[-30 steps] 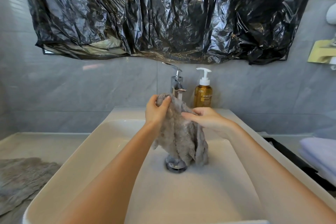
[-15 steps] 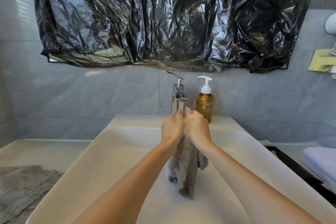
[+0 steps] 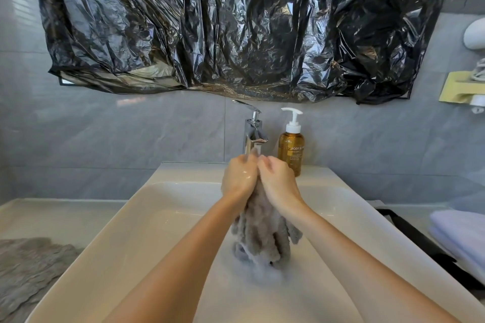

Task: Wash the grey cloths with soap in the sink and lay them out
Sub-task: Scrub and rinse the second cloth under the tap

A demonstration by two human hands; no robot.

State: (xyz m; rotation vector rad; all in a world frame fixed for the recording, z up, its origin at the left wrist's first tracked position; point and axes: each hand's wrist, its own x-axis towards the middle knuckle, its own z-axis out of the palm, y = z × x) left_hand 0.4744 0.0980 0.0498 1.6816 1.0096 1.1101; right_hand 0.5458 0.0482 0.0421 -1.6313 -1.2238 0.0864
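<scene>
Closest in is the white sink [image 3: 126, 231], with both forearms reaching across it. Off to the left on the counter there's a second cloth [image 3: 29, 267], grey and rumpled, can't tell if it's washed yet. In the middle of the basin the grey cloth [image 3: 262, 233] hangs bunched up, its bottom end down in foamy water on the basin floor. The left hand [image 3: 240, 178] and right hand [image 3: 278, 183] sit side by side at its top end, fingers curled tight round the bunch, right under the tap [image 3: 253, 134]. Might be water running over the fingers, too blurry to say. The soap bottle [image 3: 291, 152] stands just right of the tap, nobody touching it. Behind it all, a black plastic sheet [image 3: 236, 26] hangs on the wall.

My read: this is the scrub/rinse bit. Next it probably needs a firm two-handed twist over the basin, then spreading flat on the counter
</scene>
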